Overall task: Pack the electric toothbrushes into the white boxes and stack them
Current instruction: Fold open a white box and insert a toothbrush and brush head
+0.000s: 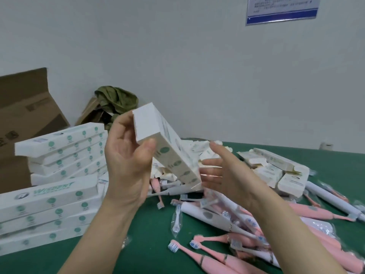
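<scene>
One box (167,153), near end closed, contents hidden, tilts in the left hand (126,165) grasping it; the right hand (227,175), fingers released, is beside its lower end. Stacks (59,155) stand left.

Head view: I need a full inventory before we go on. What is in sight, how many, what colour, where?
held box: one, white with green dots, tilted in the air at centre
box stacks: two, white and green, table's left, one behind the other
loose boxes and inserts: a heap, white, table's back and right
toothbrushes: many, mostly pink, some pale, table's right
table: one, green
cartons: two, brown, back left
cloth: one, olive green, by the smaller carton
notice: one, blue-edged, wall top right
left grip: holds the held box's upper end
right grip: open, beside its lower end
</scene>
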{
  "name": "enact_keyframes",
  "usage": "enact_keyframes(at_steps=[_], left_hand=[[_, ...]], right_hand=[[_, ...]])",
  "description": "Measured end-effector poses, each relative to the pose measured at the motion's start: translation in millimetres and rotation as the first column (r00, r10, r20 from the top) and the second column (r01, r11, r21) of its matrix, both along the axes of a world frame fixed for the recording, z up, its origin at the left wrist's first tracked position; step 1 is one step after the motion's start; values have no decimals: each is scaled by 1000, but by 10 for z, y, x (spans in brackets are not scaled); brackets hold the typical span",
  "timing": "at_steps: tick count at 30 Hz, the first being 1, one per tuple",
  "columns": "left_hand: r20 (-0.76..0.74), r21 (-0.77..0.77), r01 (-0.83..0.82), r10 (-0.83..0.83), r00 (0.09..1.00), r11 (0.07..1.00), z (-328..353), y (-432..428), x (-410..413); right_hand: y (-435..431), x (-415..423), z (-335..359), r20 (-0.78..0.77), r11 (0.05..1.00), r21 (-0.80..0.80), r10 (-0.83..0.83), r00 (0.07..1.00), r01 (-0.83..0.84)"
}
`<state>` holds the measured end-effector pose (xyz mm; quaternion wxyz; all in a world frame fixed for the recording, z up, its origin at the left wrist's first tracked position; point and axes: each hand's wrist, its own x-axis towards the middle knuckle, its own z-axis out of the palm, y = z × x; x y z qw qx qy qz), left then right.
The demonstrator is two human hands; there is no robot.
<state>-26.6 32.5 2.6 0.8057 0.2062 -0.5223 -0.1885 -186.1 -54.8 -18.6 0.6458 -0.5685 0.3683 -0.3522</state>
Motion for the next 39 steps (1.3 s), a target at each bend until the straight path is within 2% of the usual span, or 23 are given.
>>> enact_keyframes(at_steps=[2,5,7,9,11,12,14,15,16,17,18,19,21,23,26,29,31,35,39], left_hand=[[-140,46,64,-57,988,997,-98,126,62],[-225,-2,117,-114,968,993,-193,263,181],[-228,-59,155,-164,960,986,-221,283,235],[-292,-65,175,-186,938,982,-264,258,263],[-348,84,125,-89,933,989,-346,189,271],[-332,224,44,34,943,974,-395,164,253],[-143,478,-240,345,928,845,-509,180,241],[41,525,-419,470,882,741,-565,227,227],[256,472,-609,562,786,637,-588,290,199],[436,344,-753,615,657,561,-586,354,163],[543,211,-824,639,546,525,-558,405,119],[596,126,-842,638,487,525,-515,443,67],[651,64,-796,580,490,601,-410,467,-57],[728,33,-736,488,481,676,-345,424,-189],[798,-19,-701,433,419,712,-326,310,-288],[782,-8,-674,424,456,739,-305,237,-292],[800,11,-653,386,460,757,-277,198,-295],[872,13,-618,294,392,786,-246,150,-292],[790,97,-619,318,525,779,-233,112,-314]], right_hand=[[44,48,-19,-127,997,-7,79,989,-81],[15,52,-89,-335,993,-112,0,942,-40],[-11,31,-62,-279,998,-29,44,959,-55],[12,24,-14,-135,996,74,64,989,-54],[-10,-1,-19,-7,996,66,-63,998,63],[-12,-14,-20,38,989,10,-146,989,145],[-2,-34,0,86,946,-159,-272,959,282],[10,-42,21,81,910,-249,-322,943,331],[32,-45,51,61,868,-339,-365,929,363],[71,-40,87,41,830,-419,-388,921,368],[122,-31,122,29,800,-486,-387,921,352],[176,-15,152,19,774,-544,-375,927,324],[296,21,204,-18,743,-624,-323,946,242],[388,66,224,-44,759,-631,-240,970,160],[401,90,253,-62,823,-562,-144,988,85],[315,-17,333,93,917,-381,-84,992,114],[259,-91,367,132,933,-339,-77,988,118],[226,-80,346,135,928,-355,-73,988,117],[217,-13,332,87,907,-394,-120,989,145]])
